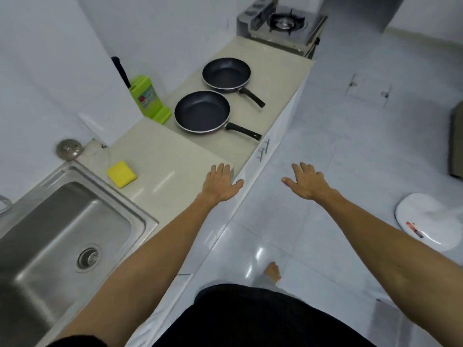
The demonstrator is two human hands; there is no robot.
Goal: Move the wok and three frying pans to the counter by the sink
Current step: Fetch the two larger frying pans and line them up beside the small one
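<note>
Two black frying pans rest on the lower beige counter, handles pointing right toward the floor: the nearer pan point(202, 111) and the farther pan point(226, 74). No wok is in view. The raised counter by the sink point(160, 156) lies in front of the nearer pan. My left hand point(220, 182) hovers palm down over that counter's right front corner, fingers spread and holding nothing. My right hand point(305, 182) is out over the floor, also spread and holding nothing.
A steel sink point(67, 221) sits at the left with a yellow sponge point(122, 173) beside it. A green knife block point(147, 98) stands against the wall. A gas stove point(283, 23) is at the counter's far end. A white round object point(431, 221) lies on the tiled floor.
</note>
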